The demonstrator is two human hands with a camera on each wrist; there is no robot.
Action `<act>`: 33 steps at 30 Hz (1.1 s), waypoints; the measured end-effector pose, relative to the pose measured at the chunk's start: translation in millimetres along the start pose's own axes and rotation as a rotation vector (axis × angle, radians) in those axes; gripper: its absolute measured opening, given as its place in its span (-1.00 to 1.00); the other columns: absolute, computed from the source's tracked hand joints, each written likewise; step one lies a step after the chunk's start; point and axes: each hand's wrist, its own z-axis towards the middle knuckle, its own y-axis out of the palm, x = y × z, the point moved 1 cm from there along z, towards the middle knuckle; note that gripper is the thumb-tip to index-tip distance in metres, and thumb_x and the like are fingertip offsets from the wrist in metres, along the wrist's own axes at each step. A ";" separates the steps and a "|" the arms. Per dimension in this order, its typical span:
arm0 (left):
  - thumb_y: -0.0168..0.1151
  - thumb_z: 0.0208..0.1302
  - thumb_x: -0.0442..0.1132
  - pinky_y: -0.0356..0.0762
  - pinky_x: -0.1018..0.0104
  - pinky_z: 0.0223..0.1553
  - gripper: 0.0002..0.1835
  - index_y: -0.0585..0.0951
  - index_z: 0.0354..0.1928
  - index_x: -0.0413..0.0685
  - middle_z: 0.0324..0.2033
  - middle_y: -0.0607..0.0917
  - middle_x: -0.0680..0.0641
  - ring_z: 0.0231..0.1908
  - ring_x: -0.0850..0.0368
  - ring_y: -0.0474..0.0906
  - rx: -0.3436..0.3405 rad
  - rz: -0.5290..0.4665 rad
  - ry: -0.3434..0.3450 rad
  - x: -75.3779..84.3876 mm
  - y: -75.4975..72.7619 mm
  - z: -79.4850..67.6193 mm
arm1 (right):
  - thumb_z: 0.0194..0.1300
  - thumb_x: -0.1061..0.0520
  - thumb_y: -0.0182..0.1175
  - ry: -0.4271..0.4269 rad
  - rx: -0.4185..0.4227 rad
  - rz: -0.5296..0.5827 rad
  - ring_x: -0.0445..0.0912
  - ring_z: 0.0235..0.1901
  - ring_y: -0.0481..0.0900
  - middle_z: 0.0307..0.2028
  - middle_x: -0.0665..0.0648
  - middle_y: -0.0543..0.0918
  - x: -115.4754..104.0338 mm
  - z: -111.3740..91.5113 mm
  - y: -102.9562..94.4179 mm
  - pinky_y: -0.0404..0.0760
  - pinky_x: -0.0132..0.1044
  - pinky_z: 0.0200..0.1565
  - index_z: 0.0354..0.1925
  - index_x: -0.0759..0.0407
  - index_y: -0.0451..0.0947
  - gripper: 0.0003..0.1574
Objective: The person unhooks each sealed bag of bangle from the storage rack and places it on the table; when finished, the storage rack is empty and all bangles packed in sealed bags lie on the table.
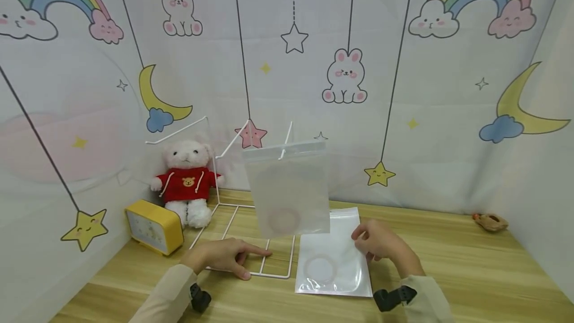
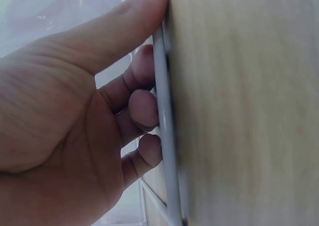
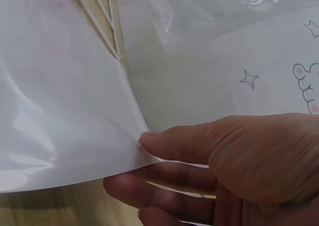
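Note:
A white wire rack [image 1: 273, 274] stands on the wooden table [image 1: 471, 268]. A clear zip bag [image 1: 289, 188] with a pale ring inside hangs from one of its hooks. My left hand [image 1: 237, 258] rests on the rack's base; in the left wrist view its fingertips [image 2: 147, 109] press against the white wire [image 2: 164, 151]. A second clear zip bag [image 1: 334, 263], also holding a ring, lies flat to the right of the rack. My right hand [image 1: 363, 241] pinches its upper right edge. In the right wrist view the thumb [image 3: 169, 141] and fingers grip the corner of this bag [image 3: 65, 111].
A white teddy bear in a red hoodie [image 1: 187, 181] and a yellow clock [image 1: 154, 226] sit at the back left. A small brown object [image 1: 491, 222] lies at the far right by the printed backdrop [image 1: 448, 113], which encloses the table.

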 end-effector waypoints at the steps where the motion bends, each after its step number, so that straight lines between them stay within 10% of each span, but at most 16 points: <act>1: 0.42 0.22 -0.12 0.31 0.47 -0.39 -0.33 0.49 0.39 0.09 -0.57 0.45 0.18 -0.52 0.39 0.33 -0.001 -0.004 -0.001 -0.3 0.0 0.1 | 0.27 0.31 0.22 -0.002 -0.012 -0.001 -0.04 -0.60 0.60 -0.42 0.11 0.62 0.1 0.0 0.3 0.56 -0.23 -0.51 -0.11 0.29 0.65 -0.79; 33: 0.41 0.23 -0.12 0.37 0.45 -0.35 -0.33 0.48 0.40 0.07 -0.57 0.47 0.17 -0.52 0.39 0.35 -0.007 -0.004 0.016 1.6 0.0 -0.4 | 0.34 0.27 0.23 -0.028 -0.154 -0.011 0.03 -0.47 0.67 -0.18 0.17 0.69 4.2 -11.3 -20.7 0.58 -0.12 -0.38 0.11 0.25 0.62 -0.64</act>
